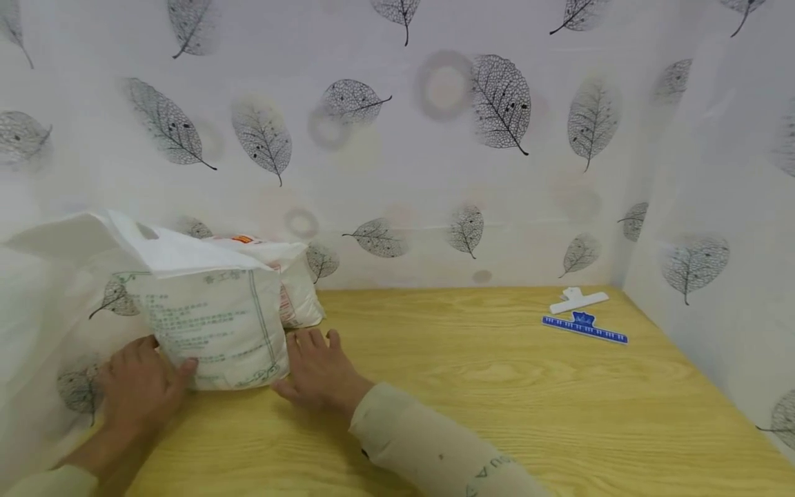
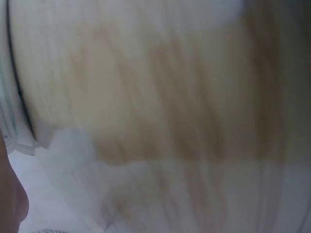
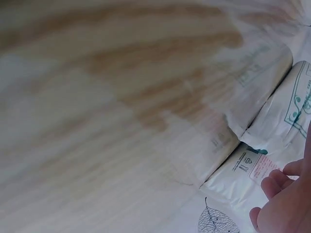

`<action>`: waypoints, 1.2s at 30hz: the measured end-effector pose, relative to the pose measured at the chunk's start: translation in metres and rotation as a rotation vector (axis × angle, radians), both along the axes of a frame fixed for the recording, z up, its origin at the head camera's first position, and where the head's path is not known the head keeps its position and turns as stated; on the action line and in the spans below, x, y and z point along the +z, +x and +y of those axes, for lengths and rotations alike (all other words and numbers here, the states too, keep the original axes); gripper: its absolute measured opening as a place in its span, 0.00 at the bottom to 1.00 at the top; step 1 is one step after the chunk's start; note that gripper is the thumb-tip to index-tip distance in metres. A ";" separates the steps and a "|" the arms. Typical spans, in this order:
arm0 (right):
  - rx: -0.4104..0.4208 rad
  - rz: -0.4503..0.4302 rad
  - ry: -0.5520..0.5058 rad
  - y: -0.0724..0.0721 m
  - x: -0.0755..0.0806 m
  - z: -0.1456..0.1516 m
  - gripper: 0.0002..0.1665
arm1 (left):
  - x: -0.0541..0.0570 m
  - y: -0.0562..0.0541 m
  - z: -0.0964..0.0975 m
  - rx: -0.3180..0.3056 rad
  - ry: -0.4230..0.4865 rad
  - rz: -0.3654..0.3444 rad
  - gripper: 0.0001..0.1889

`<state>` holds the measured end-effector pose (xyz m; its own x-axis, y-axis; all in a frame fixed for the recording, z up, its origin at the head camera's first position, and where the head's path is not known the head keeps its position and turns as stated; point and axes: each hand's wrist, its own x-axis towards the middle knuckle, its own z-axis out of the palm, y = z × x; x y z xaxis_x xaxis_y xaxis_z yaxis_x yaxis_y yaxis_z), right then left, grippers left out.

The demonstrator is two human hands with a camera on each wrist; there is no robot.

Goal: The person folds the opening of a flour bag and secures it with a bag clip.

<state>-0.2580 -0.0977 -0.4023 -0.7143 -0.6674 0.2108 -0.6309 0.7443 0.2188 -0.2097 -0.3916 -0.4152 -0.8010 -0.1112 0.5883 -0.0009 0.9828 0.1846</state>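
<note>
White bag (image 1: 214, 331) stood unclipped, gripped by left hand (image 1: 139, 386) and right hand (image 1: 321, 371); clips (image 1: 584, 329) lay unused to the bag's right.

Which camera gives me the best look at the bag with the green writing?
The head view: there the bag appears nearly whole, its printed front facing the camera. The left wrist view seems to catch only a sliver; the right wrist view shows just part.

In the head view, a white clip (image 1: 579, 302) and blue clip (image 1: 585, 329) lie on wood-grain tabletop (image 1: 472, 400) toward four o'clock, leaf-printed sheeting (image 1: 422, 172) at twelve
</note>
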 end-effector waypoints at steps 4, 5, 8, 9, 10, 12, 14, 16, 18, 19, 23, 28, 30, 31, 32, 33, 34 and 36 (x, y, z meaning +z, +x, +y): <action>-0.001 -0.003 0.005 0.000 -0.002 -0.004 0.48 | -0.004 -0.001 -0.007 -0.070 -0.027 -0.048 0.49; -0.003 0.003 0.005 0.000 -0.003 -0.005 0.48 | -0.004 -0.001 -0.009 -0.081 -0.019 -0.059 0.49; -0.010 0.011 -0.003 -0.001 -0.004 -0.002 0.47 | -0.003 -0.003 -0.013 -0.097 0.056 -0.120 0.49; -0.013 0.013 -0.008 -0.001 -0.004 -0.001 0.46 | -0.003 -0.004 -0.015 -0.096 0.087 -0.149 0.49; -0.016 0.011 -0.013 -0.001 -0.004 0.000 0.45 | -0.003 -0.005 -0.017 -0.098 0.114 -0.177 0.49; -0.020 0.000 -0.026 -0.001 -0.004 0.001 0.45 | -0.004 -0.008 -0.022 -0.099 0.132 -0.248 0.49; -0.017 -0.011 -0.030 -0.001 -0.004 0.001 0.45 | -0.005 -0.010 -0.029 -0.114 0.113 -0.325 0.49; -0.008 -0.023 -0.026 0.001 -0.005 0.000 0.45 | -0.006 -0.012 -0.035 -0.154 0.090 -0.370 0.47; 0.004 -0.029 -0.026 0.001 -0.005 -0.001 0.45 | -0.007 -0.013 -0.039 -0.203 0.079 -0.390 0.43; 0.002 -0.028 -0.025 0.001 -0.004 0.000 0.45 | -0.008 -0.014 -0.039 -0.230 0.076 -0.389 0.40; -0.028 -0.040 -0.031 0.000 -0.003 -0.003 0.43 | -0.009 -0.014 -0.041 -0.301 0.051 -0.388 0.37; 0.003 -0.068 -0.020 0.002 -0.003 -0.006 0.45 | -0.010 -0.013 -0.041 -0.301 -0.034 -0.389 0.47; 0.027 -0.068 -0.007 0.003 -0.004 -0.007 0.46 | -0.010 -0.012 -0.042 -0.284 -0.051 -0.397 0.51; 0.032 -0.066 0.000 0.004 -0.004 -0.008 0.47 | -0.010 -0.013 -0.042 -0.279 -0.046 -0.404 0.52; 0.032 -0.068 0.009 0.004 -0.004 -0.008 0.48 | -0.010 -0.014 -0.041 -0.271 -0.045 -0.415 0.53; 0.029 -0.070 0.010 0.004 -0.004 -0.008 0.48 | -0.010 -0.015 -0.041 -0.264 -0.040 -0.431 0.53; 0.023 -0.076 0.013 0.004 -0.004 -0.007 0.48 | -0.010 -0.018 -0.039 -0.260 -0.029 -0.449 0.54; 0.010 -0.086 0.020 0.003 -0.003 -0.005 0.49 | -0.010 -0.022 -0.036 -0.252 -0.019 -0.476 0.57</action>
<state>-0.2546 -0.1023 -0.4054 -0.7227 -0.6778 0.1351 -0.6552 0.7341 0.1782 -0.2315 -0.4277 -0.4253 -0.9800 0.1259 0.1539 0.1561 0.9666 0.2031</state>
